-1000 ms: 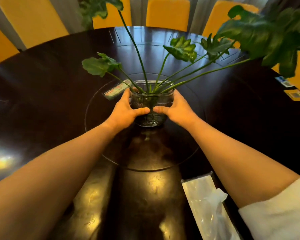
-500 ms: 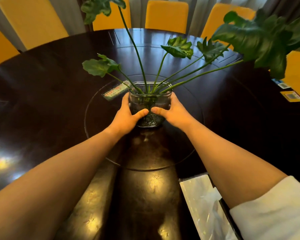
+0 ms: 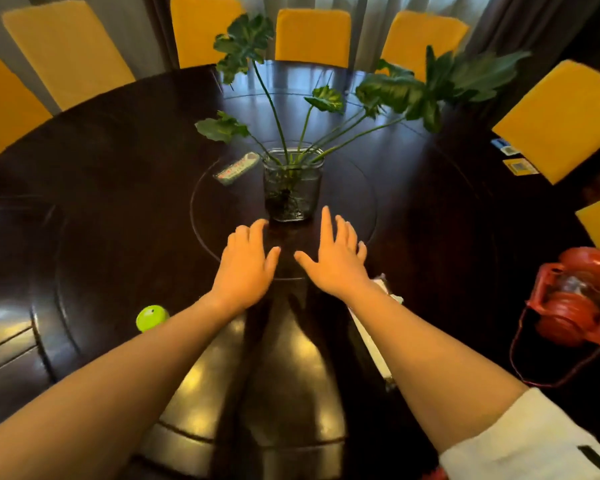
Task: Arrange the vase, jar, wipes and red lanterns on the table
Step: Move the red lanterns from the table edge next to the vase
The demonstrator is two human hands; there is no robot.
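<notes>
Both forearms reach forward over the dark, glossy round counter (image 3: 94, 188), palms down. The left hand (image 3: 245, 259) hovers with fingers spread and slightly curled, holding nothing, its fingertips just short of the vase. The right hand (image 3: 333, 256) mirrors it — fingers splayed and straight, empty, thumb angled inward toward the left thumb. The two hands are near each other but apart, and neither touches the glass. A white sleeve (image 3: 520, 441) covers the right upper arm.

From the left: one small round lime-green lid (image 3: 152, 317), likely the jar's top, sits on the counter beside the left forearm. Farther back, one flat oblong packet (image 3: 237, 168) with red print lies on the clear glass turntable (image 3: 366, 202), just left of the vase. The vase (image 3: 293, 185) is a single clear, straight-sided glass vessel, upright near the middle of the turntable, with water and dark roots at the bottom; thin green stems rise from it to broad lobed leaves (image 3: 409, 88). Under the right forearm, one pale, crinkly plastic wipes pack (image 3: 369, 336) shows only as a strip. At the right edge one red lantern (image 3: 579, 296) — metal frame, glass globe, thin wire handle — lies tilted on the counter, well apart from the vase. Seven yellow fabric-covered chairs (image 3: 312, 36) ring the far side.
</notes>
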